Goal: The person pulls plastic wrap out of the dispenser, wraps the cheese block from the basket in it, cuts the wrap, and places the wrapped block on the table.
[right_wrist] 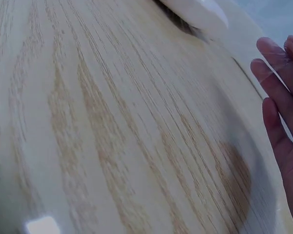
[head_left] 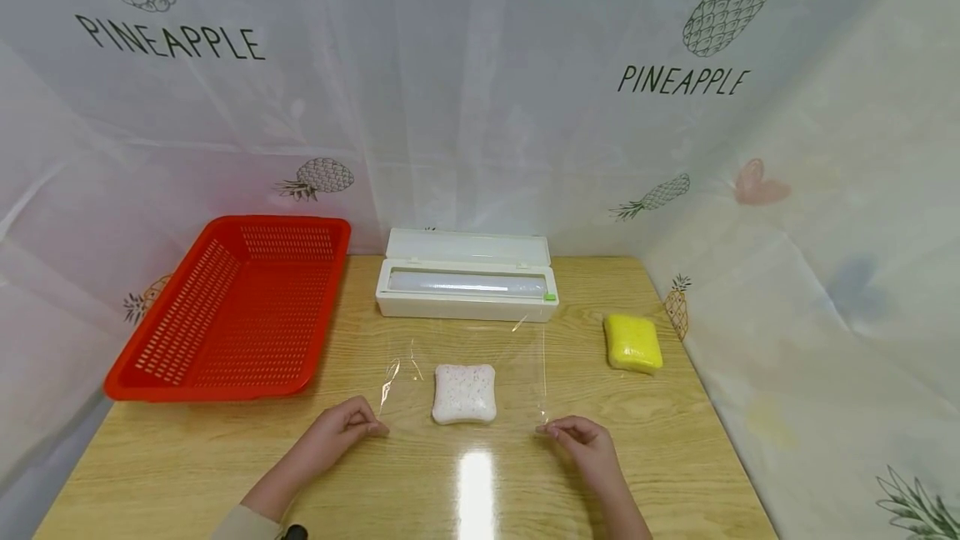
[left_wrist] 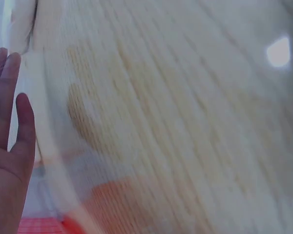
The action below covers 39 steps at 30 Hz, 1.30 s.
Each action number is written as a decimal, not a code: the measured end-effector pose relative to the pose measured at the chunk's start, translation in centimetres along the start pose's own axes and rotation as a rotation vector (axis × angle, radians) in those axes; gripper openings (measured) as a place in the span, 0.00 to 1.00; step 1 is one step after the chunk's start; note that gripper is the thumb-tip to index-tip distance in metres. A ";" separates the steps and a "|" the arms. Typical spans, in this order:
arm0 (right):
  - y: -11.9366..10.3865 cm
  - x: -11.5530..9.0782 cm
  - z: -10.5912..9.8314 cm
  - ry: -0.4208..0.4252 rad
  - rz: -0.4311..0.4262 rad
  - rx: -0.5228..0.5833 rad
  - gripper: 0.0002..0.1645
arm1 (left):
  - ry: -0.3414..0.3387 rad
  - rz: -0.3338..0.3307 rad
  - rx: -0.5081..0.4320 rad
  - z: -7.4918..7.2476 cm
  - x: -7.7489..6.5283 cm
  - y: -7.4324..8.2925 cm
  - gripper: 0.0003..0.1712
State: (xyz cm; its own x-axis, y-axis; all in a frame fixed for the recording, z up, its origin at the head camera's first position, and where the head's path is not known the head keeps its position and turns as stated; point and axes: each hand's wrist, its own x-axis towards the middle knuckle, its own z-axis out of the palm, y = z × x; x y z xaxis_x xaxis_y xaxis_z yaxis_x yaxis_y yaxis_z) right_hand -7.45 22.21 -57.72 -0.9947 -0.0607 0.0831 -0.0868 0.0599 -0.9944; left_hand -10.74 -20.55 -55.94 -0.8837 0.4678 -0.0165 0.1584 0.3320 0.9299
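Observation:
A sheet of clear plastic wrap [head_left: 392, 373] runs toward me from a white wrap dispenser [head_left: 465, 307], whose lid stands raised with the roll showing. My left hand [head_left: 348, 430] pinches its near left corner, and the right hand [head_left: 581, 437] pinches the near right one. Between the hands, a white speckled pillow-shaped block [head_left: 464, 395] sits within the sheet's outline; whether the film passes over or under it I cannot tell. The wrist views show outer fingers of the left hand [left_wrist: 10, 136] and right hand [right_wrist: 288, 112] extended, the pinches hidden.
A red plastic basket [head_left: 327, 340] stands at the left of the wooden table [head_left: 420, 498]. To the right lies a yellow pillow-shaped block [head_left: 632, 343] with a shiny surface. A pineapple-print curtain [head_left: 480, 107] closes off the back and sides.

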 end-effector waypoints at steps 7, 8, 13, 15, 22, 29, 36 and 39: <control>-1.3 0.7 0.4 0.022 -0.033 -0.163 0.06 | 0.009 0.041 -0.036 0.4 0.8 0.1 0.08; -1.8 0.7 0.7 0.029 -0.050 -0.208 0.04 | 0.012 0.051 -0.018 0.5 0.9 0.1 0.09; -2.5 1.2 1.4 0.096 -0.077 -0.380 0.03 | 0.053 0.085 0.074 1.0 1.4 0.2 0.05; -1.6 1.7 1.3 0.117 -0.080 -0.419 0.03 | 0.085 0.067 0.102 1.2 1.7 0.3 0.04; -0.1 4.0 1.0 0.140 -0.093 -0.435 0.06 | 0.178 -0.048 0.138 1.5 3.0 0.6 0.03; 0.5 5.9 1.6 0.149 -0.037 -0.422 0.06 | 0.242 -0.168 0.097 1.7 4.5 0.6 0.03; 0.9 7.0 1.9 0.129 0.052 -0.368 0.04 | 0.268 -0.227 0.092 2.0 5.6 0.5 0.03; 0.9 7.3 2.0 0.122 0.098 -0.361 0.04 | 0.270 -0.260 0.081 2.1 5.7 0.5 0.03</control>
State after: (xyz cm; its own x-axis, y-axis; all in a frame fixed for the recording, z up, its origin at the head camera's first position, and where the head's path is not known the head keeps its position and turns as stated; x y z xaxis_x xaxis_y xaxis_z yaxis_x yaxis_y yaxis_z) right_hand -14.70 19.82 -58.09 -0.9967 0.0799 0.0173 0.0168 0.4072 -0.9132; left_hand -14.78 -15.97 -56.39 -0.9815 0.1303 -0.1401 -0.0612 0.4799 0.8752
